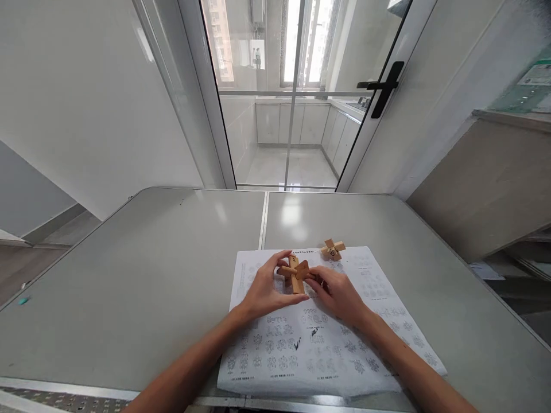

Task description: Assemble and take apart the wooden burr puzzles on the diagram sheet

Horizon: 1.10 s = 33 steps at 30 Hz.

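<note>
A wooden burr puzzle [296, 274] of interlocking light-brown pieces is held between my two hands above a printed sheet. Thumb and fingers of my left hand [267, 291] grip it from the left, at its top and bottom ends. On the right side, the fingers of my right hand [333, 291] pinch one of its pieces. Some of the puzzle is covered by my fingers. Farther back on the sheet's upper edge lies a second wooden burr puzzle [333, 250], marked with a numeral and touched by neither hand.
Under my hands, a large white instruction sheet [327, 381] with rows of small line drawings spreads over the grey table [129, 287]. A small green object [23, 300] is at the table's left edge. Beyond the table stands a glass door with a black handle [386, 89].
</note>
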{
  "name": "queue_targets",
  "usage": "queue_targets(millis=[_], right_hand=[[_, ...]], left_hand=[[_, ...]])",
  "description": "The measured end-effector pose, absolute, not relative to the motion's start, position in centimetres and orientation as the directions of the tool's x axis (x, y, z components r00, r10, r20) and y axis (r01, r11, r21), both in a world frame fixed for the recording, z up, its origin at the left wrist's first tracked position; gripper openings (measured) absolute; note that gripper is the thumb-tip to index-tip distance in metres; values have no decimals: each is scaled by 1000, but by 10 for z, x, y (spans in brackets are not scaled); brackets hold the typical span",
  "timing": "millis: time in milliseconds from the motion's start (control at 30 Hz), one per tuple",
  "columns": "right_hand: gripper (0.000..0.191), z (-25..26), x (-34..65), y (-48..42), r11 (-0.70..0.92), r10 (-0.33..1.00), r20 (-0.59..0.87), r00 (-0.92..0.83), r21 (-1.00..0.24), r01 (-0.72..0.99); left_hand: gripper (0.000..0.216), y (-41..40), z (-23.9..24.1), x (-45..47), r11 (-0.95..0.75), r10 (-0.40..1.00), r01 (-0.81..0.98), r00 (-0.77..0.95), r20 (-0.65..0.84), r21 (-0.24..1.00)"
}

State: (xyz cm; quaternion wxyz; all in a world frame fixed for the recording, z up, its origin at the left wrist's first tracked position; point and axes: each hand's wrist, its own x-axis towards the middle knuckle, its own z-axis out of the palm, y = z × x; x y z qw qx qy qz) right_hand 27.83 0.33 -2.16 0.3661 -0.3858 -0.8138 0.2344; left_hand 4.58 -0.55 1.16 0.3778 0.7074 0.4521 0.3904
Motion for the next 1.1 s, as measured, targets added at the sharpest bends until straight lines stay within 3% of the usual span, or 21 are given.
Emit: queue_targets(millis=[333, 533, 800, 1000, 1100], right_hand=[[20, -7, 277, 3, 505, 804, 299, -514, -799, 326], [24, -6, 279, 6, 468, 865, 372, -337, -840, 275], [43, -11, 273, 2, 278, 887, 155, -434, -931, 237], [47, -10, 273, 3, 93, 867, 39, -497, -992, 85], [49, -9, 274, 5, 3, 851, -8, -524, -1000, 21]], left_hand=[[92, -9, 12, 47, -318, 916, 231, 326, 235, 920], [96, -8, 3, 46, -408, 903, 338, 287, 320, 848], [98, -11, -2, 47, -509, 844, 404, 410, 346, 761], [101, -14, 0, 49, -641, 751, 364, 476, 457, 675], [90, -14, -1, 50, -676, 729, 345, 445, 520, 651]])
